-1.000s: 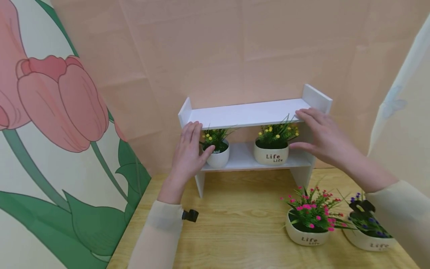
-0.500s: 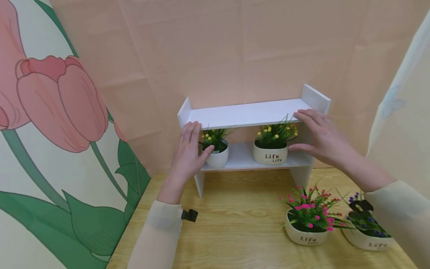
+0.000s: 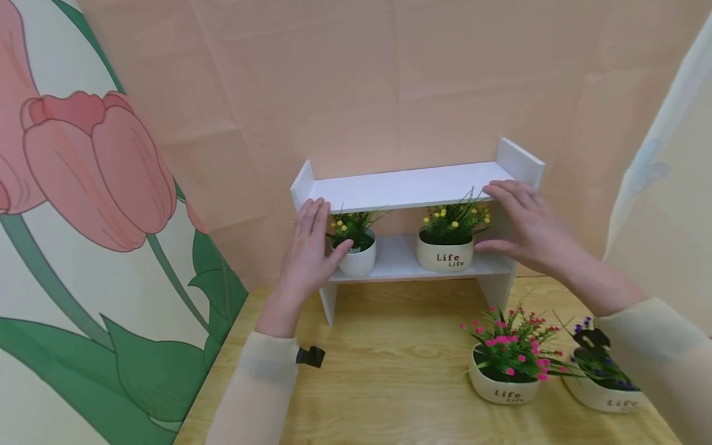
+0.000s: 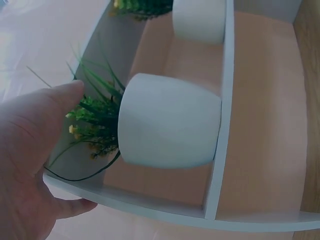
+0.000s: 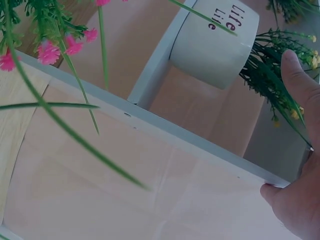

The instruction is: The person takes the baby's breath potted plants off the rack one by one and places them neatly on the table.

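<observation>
A white two-tier shelf [image 3: 406, 185] stands on the wooden table. At its upper left front corner rests my left hand [image 3: 308, 253], fingers extended over the top board's edge and thumb held apart. My right hand [image 3: 534, 225] touches the upper right front corner likewise, its thumb pointing inward. Both wrist views show a little finger against the outside of a side panel. On the lower tier sit two white pots of yellow flowers: the left pot [image 3: 358, 261], close to my left thumb, and the right pot [image 3: 445, 254], marked "Life", near my right thumb.
A pot of pink flowers [image 3: 505, 386] stands on the table [image 3: 389, 383] at front right. Beside it, a pot of purple flowers [image 3: 606, 395] is partly hidden by my right sleeve. Behind the shelf hangs a pinkish backdrop [image 3: 356, 80]; a tulip-printed panel [image 3: 100, 173] is at left.
Both hands keep their places on the shelf, and the pots stay put. The whole head view has shifted very slightly.
</observation>
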Available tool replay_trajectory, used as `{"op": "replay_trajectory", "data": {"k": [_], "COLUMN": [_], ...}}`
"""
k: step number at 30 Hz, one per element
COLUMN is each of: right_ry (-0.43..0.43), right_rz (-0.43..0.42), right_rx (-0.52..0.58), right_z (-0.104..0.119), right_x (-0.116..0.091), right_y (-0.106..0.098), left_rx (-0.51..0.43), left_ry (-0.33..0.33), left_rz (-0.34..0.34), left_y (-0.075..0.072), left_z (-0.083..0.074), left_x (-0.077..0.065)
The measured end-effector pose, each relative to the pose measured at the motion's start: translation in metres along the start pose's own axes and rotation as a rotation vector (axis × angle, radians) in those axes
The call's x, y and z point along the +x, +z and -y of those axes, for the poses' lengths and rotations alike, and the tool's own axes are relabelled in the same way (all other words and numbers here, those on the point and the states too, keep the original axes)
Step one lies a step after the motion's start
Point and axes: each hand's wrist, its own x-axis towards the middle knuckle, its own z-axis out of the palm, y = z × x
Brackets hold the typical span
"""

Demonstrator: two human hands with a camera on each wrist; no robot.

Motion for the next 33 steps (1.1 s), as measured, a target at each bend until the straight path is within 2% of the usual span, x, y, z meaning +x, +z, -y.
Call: {"op": "replay_trajectory", "data": {"k": [7, 13, 21, 28, 33], "right_ry": [-0.011, -0.003, 0.009, -0.003, -0.014], "right_rz": [-0.010, -0.008, -0.005, -0.015, -0.019], "right_rx": [0.007, 0.007, 0.006, 0.016, 0.022], "right_z": [0.000, 0.000, 0.002, 0.001, -0.001], "right_x": [0.000, -0.001, 0.000, 0.000, 0.000], "right_y": [0.001, 0.002, 0.002, 0.003, 0.004], "left_rx": [-0.045, -0.027, -0.040, -0.052, -0.099], "left_ry": [0.024, 0.039, 0.052, 0.083, 0.058], "left_rz": [-0.027, -0.047, -0.084, -0.142, -0.156], "left_y": [-0.004, -0.006, -0.003, 0.000, 0.007], "left_z": [-0.002, -0.005, -0.010, -0.013, -0.016], "left_x": [-0.005, -0.014, -0.033, -0.048, -0.059]}}
